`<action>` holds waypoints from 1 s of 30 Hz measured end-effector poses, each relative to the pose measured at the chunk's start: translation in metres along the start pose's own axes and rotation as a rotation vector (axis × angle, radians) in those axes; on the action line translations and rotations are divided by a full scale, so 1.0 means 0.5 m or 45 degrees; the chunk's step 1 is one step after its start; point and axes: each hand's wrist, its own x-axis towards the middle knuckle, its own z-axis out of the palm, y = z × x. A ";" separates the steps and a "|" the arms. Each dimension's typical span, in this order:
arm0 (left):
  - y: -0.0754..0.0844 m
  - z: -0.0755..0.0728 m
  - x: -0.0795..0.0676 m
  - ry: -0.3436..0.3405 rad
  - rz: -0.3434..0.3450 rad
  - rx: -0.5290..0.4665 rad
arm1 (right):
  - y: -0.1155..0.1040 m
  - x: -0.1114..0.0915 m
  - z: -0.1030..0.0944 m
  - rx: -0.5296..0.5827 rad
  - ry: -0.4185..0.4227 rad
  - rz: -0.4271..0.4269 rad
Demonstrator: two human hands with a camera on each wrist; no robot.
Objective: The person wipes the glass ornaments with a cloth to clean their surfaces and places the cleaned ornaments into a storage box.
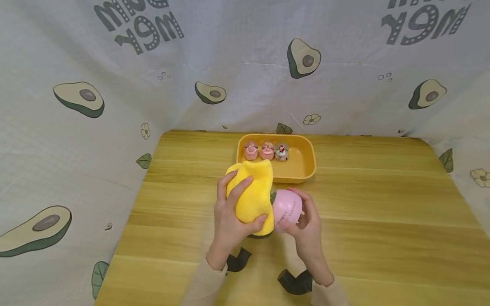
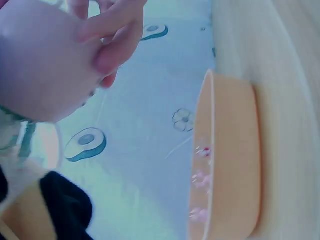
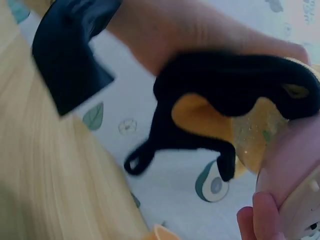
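My left hand grips a yellow cloth with a dark edge and a small hanging loop, spread fingers pressing on its outside. The cloth is folded over the clear part of a snow globe. Out of the cloth, on the right, sticks the globe's rounded pink base, which has small lettering on it. My right hand holds this base, thumb in front and fingers round the far side. In the left wrist view the pink base shows close up with the right fingers on it. Most of the clear part is hidden by the cloth.
Behind the hands a yellow plastic tray stands on the wooden table. Two pink figurines and a white one with red sit along its left side. A white avocado-print curtain hangs behind and beside the table.
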 end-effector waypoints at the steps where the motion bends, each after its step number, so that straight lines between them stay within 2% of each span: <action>1: -0.002 0.003 -0.002 0.016 0.005 -0.036 | 0.000 -0.001 0.002 0.036 0.018 0.037; 3: -0.007 0.010 -0.005 0.040 0.020 -0.104 | 0.002 -0.002 0.003 0.095 0.022 0.098; 7: -0.014 0.021 -0.009 0.080 0.045 -0.207 | 0.009 -0.006 0.001 0.218 -0.055 0.221; 11: -0.018 0.030 -0.012 0.105 0.023 -0.296 | 0.016 -0.015 0.000 0.303 -0.146 0.430; 14: -0.019 0.036 -0.015 0.121 -0.004 -0.356 | 0.017 -0.019 0.000 0.422 -0.202 0.544; 20: -0.021 0.036 -0.018 0.122 -0.049 -0.383 | 0.018 -0.017 -0.003 0.901 -0.389 0.506; 22: -0.023 0.032 -0.018 0.119 -0.068 -0.380 | 0.018 -0.015 -0.008 0.990 -0.424 0.485; 24: -0.026 0.026 -0.018 0.117 -0.087 -0.373 | 0.017 -0.013 -0.014 0.964 -0.419 0.459; 30: -0.036 0.006 -0.014 0.124 -0.121 -0.308 | 0.013 -0.012 -0.030 0.588 -0.401 0.399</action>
